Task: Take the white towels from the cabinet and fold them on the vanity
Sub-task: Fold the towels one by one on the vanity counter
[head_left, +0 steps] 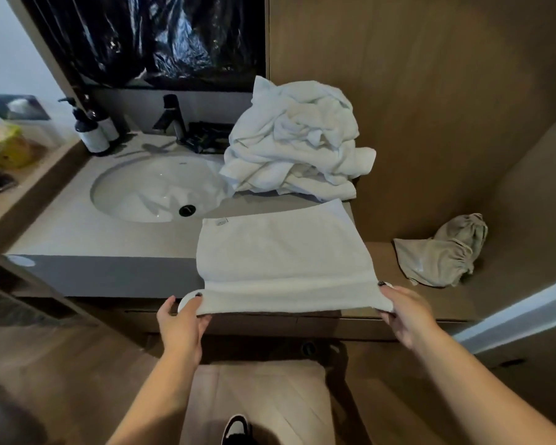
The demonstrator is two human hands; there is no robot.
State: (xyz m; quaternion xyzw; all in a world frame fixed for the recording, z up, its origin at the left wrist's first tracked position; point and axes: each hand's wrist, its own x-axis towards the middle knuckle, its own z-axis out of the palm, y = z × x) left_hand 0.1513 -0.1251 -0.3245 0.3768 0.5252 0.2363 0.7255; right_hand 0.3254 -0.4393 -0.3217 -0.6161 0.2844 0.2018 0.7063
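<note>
From the head view, your left hand (182,319) pinches the near left corner of the white towel (283,255), thumb on top and the other fingers (203,321) curled underneath. Your right hand (405,311) grips the near right corner the same way, so both sets of fingers are closed on cloth. The near edge of the towel stretches straight between your two hands, just past the front of the bench (77,232), while the far part lies flat on the bench top beyond your fingers. A small label sits at the towel's far left corner.

Farther out from your fingers, a heap of unfolded towels (296,139) rests on the bench against the wooden wall, close behind the flat one. Beyond your left fingers and off to that side is the sink (132,191), with a dark tap (174,118) behind it and two pump bottles (92,130) near the back corner. Out past your right fingers, a crumpled beige cloth bag (443,255) lies on a lower wooden shelf (382,255), well apart from the towel. Black plastic sheeting (161,36) covers the wall above the tap.
</note>
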